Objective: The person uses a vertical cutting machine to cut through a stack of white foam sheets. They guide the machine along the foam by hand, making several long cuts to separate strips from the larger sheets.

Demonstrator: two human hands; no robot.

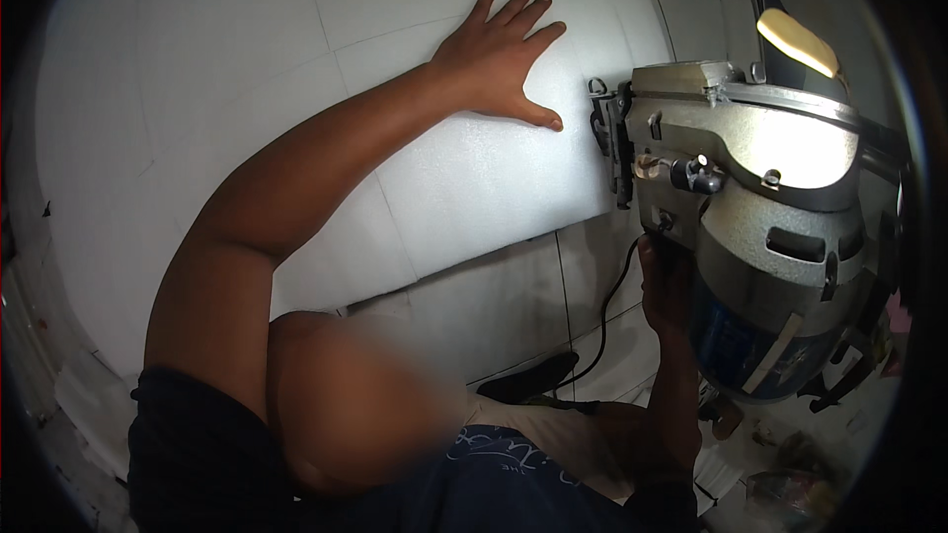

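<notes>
The machine lies at three o'clock, long axis eleven-to-five, four o'clock from the left hand, fingers spread on the sheet; the right hand, nearer, sits beside it, grip hidden.

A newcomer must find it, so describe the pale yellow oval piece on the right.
Start from the white sheet under the spread left hand. Right of it is a bulky silver machine. By that machine's upper edge, the oval piece stands out as pale yellow against silver metal.
</notes>
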